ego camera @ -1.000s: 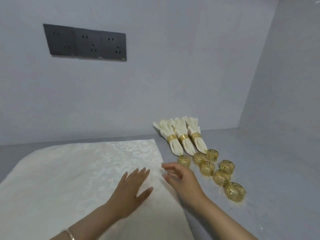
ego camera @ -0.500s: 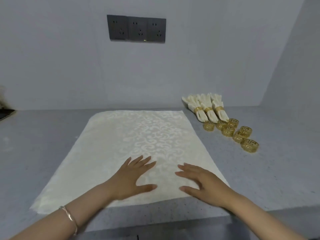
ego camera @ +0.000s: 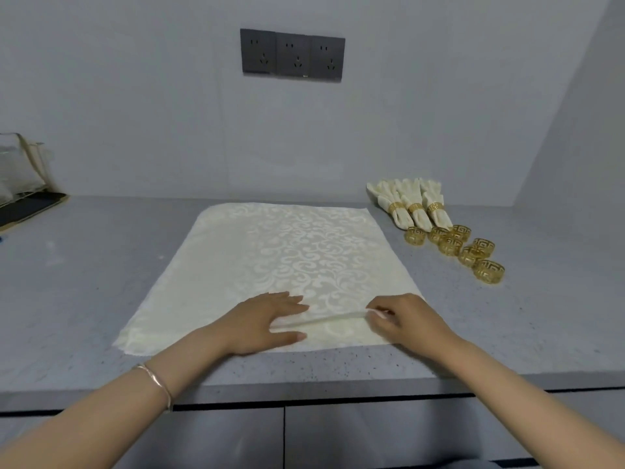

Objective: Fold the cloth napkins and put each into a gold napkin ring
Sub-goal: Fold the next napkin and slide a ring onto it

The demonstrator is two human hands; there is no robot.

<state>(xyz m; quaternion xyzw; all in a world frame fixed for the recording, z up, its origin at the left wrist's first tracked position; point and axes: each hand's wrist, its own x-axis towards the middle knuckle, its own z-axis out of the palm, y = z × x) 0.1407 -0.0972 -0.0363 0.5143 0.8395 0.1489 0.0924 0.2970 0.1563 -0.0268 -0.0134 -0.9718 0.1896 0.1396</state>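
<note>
— Pleat, see it? Half a second ago both hands lay flat on the napkin [ego camera: 280, 262]. Now a thin ridge [ego camera: 321, 320] stands up between them.
— Who's lifting it?
— The right hand [ego camera: 402, 319]. Its fingers [ego camera: 377, 308] pinch the ridge's end. The left hand [ego camera: 267, 324] has its fingers [ego camera: 291, 301] straight and close together, pressing the cloth to the desk [ego camera: 84, 282].
— So the folding has begun?
— I'd judge so. It's the first fold, near the front edge, and the rest lies spread flat.
— And the rings?
— Three ringed napkins [ego camera: 411, 206] lie at the back right, each ring filled. Seven loose rings [ego camera: 453, 247] just beside them hold nothing.
— That clear bag [ego camera: 17, 164] at the left edge?
— Can't tell what's in it.
</note>
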